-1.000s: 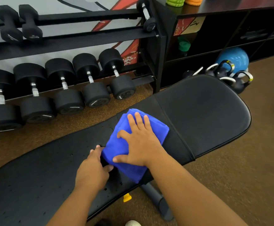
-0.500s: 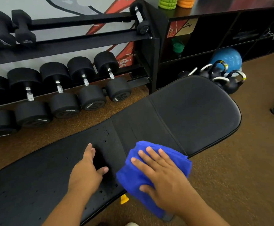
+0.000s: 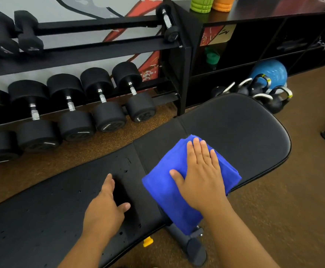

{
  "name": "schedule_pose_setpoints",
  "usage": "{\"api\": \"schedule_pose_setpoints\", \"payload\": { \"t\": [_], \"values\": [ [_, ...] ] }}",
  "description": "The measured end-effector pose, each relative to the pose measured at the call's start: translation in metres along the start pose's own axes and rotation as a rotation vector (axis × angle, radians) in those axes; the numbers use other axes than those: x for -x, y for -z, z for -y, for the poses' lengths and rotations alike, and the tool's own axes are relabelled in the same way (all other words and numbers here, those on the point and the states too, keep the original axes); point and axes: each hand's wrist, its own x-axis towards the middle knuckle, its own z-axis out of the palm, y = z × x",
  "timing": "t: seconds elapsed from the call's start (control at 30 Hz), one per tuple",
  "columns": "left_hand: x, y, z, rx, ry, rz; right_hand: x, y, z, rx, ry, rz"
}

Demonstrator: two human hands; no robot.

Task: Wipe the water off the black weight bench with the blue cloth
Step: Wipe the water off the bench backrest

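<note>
The black weight bench [image 3: 240, 128] runs from lower left to the right across the view. A folded blue cloth [image 3: 165, 182] lies over the seam between its two pads. My right hand [image 3: 200, 171] presses flat on the cloth, fingers together and pointing away from me. Resting flat on the long pad just left of the cloth is my left hand [image 3: 105, 207], fingers slightly apart and holding nothing. Small water drops [image 3: 125, 171] dot the long pad around and left of that hand. The cloth's near corner hangs over the bench's front edge.
A rack of black dumbbells [image 3: 107, 105] stands behind the bench on the left. Black shelving [image 3: 273, 35] is at the back right, with kettlebells [image 3: 269, 101] and a blue ball [image 3: 269, 72] on the brown floor. The bench's frame leg [image 3: 194, 246] and a yellow knob [image 3: 148, 241] sit below the front edge.
My right hand slid the cloth from the middle of the bench toward the front edge, then back up and right onto the seam. The left hand stayed on the long pad.
</note>
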Motion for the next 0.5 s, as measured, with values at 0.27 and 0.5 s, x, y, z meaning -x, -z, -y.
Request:
{"api": "schedule_pose_setpoints", "payload": {
  "t": [0.27,0.5],
  "values": [
    [-0.001,0.000,0.000,-0.028,-0.006,0.004,-0.078,0.005,0.023,0.006,0.012,0.112],
    [-0.001,-0.001,0.002,-0.018,0.000,0.002,-0.039,-0.007,0.020,0.137,0.056,0.050]
  ]
}}
